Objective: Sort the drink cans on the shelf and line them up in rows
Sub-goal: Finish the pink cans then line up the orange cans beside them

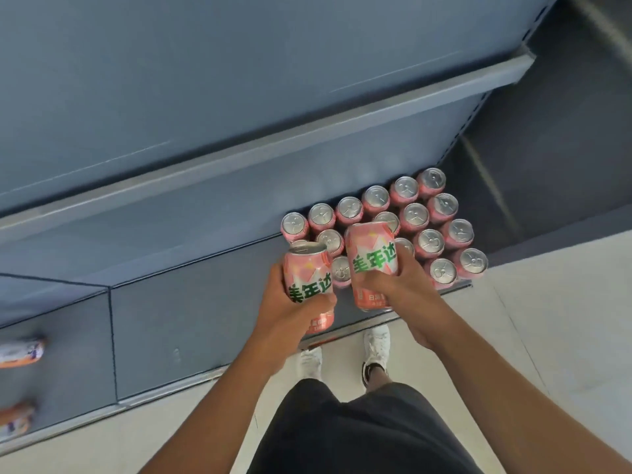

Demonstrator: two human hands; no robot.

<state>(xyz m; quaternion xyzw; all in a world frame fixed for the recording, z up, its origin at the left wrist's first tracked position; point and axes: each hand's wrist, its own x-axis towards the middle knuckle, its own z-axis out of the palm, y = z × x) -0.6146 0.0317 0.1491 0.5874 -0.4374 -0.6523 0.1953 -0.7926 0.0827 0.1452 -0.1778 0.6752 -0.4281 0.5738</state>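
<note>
Rows of pink cans (427, 217) already fill the right end of the shelf (205, 213). The left hand (290, 313) grips a spare can (307, 268) and the right hand (403, 289) a second can (371, 254), both over the front edge. Blurred orange cans (20, 352) far left look unsorted.

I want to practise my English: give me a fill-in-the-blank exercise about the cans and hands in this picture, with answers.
1. The left hand grips the left can and the right hand grips the right can; both cans are ____.
2. Their large lettering is ____.
3. The shelf cans stand ____ on the shelf.
4. The shoes are ____.
Missing words: pink, green, upright, white.
</note>
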